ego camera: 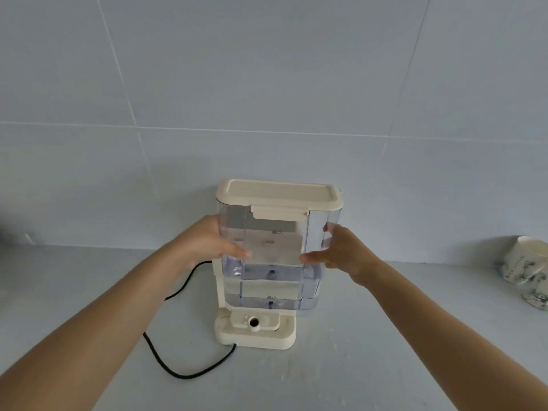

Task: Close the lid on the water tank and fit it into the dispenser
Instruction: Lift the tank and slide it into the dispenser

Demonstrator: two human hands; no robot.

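We judge the lid (278, 193) already shut on the water tank (271, 256), which our left hand (209, 243) and right hand (341, 252) clasp by its sides just above the dispenser (256, 329) base, seating still left.

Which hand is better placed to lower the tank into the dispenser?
Neither alone: the left hand and right hand grip opposite sides of the lidded water tank above the dispenser base, so both should lower it.

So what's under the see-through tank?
Under the tank, held by the left hand and right hand, sits the cream dispenser base with a round hole. The tank hides the base's back part.
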